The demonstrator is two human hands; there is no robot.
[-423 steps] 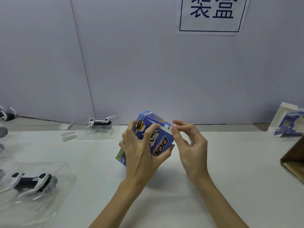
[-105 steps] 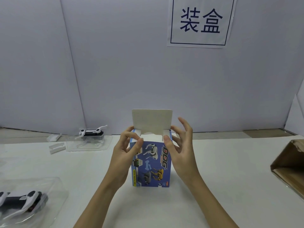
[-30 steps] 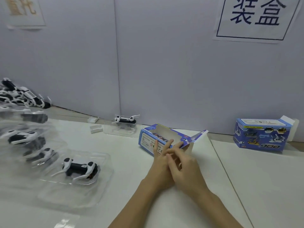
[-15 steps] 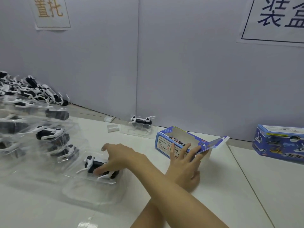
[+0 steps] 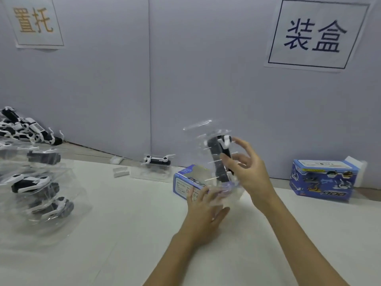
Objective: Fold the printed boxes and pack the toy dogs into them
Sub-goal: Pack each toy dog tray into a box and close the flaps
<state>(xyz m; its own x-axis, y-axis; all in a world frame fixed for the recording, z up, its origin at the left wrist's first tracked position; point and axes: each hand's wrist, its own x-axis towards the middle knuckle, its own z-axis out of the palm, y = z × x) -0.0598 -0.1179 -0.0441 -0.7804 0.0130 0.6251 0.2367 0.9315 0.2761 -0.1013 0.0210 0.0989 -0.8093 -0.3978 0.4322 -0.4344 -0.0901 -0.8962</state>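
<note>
Clear tray point(image 5: 214, 153) with dog pinched in right hand point(image 5: 247, 172); left hand point(image 5: 204, 205), fingers straight, steadies box point(image 5: 185, 182). Align, slide in straight.

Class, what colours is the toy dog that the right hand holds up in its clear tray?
Black and white toy dog, seen in the head view.

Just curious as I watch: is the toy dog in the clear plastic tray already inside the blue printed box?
Not yet. The right hand holds the black-and-white toy dog upright above the blue printed box, which the left hand steadies.
</note>
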